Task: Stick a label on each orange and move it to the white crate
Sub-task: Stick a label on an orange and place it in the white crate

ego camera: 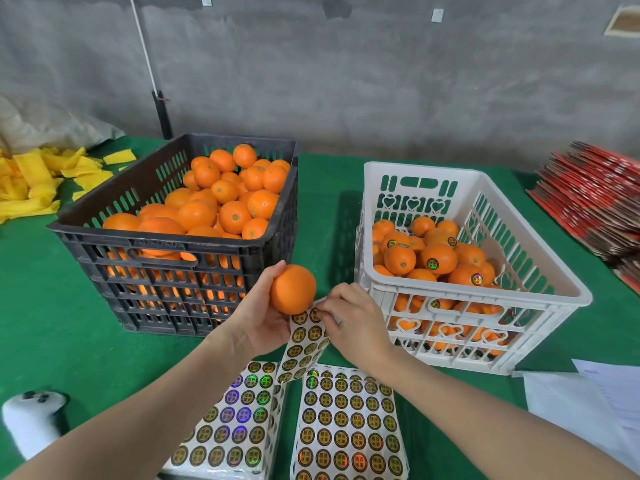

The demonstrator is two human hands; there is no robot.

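Beside black crate [162, 237]: left hand [259, 320] grips orange [293, 289] (label strip [304, 344] below).

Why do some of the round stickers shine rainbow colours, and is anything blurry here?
Head view: the left label sheet catches the light, so its foil flashes green and purple; the stack of red cardboard at the right edge is smeared; the wide lens slightly bows the white crate; the orange in the left hand is sharp.
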